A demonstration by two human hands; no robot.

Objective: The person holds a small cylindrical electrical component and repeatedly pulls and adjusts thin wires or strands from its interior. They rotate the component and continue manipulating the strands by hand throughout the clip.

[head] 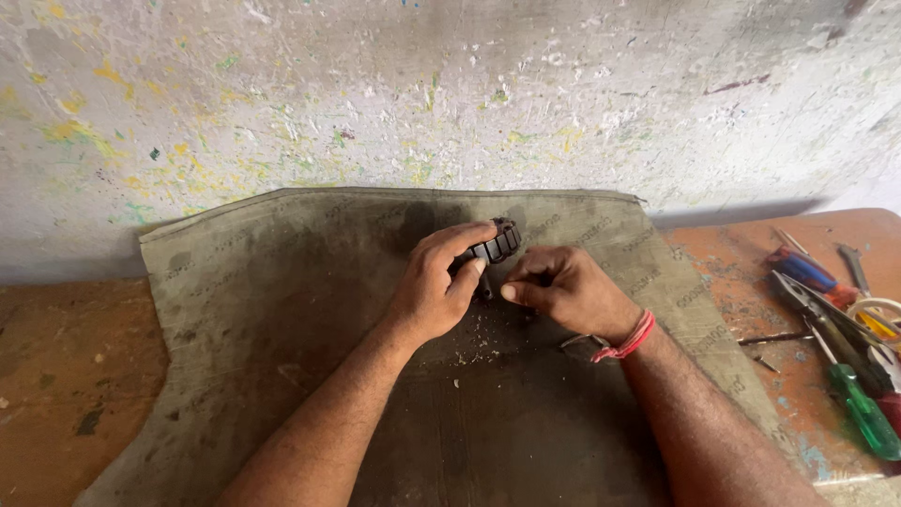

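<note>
A small dark ribbed part (497, 244), blocky with raised ridges, sits above the middle of a grimy grey cloth mat (235, 319), close to the mat's far edge. The left hand (436, 286) has its fingers (465, 239) clenched over it, gripping it from the side with the thumb tucked beneath. Just beside it, the right hand (563, 286) is pinched shut, thumb against forefinger (whether something tiny sits in that pinch I cannot tell, as the knuckles hide it). A red thread bracelet (627, 340) circles the right wrist.

Pale crumbs and chips (474, 343) lie scattered on the mat below the hands. A judgement: anything small worked loose from the part could drop among these crumbs and be hard to find, or roll off the mat; a slip of the left grip would send the part toward the paint-flecked wall (450, 94) right behind it.

Room is tight at the back, where the wall stands just past the mat's edge. The mat is open to the left and toward the person. To the right, on the worn orange tabletop (741, 282), a cluster of tools lies well apart: a green-handled screwdriver (863, 408), pliers (826, 314) and a red-and-blue-handled screwdriver (802, 268), so a wide sweep that way would knock them.
</note>
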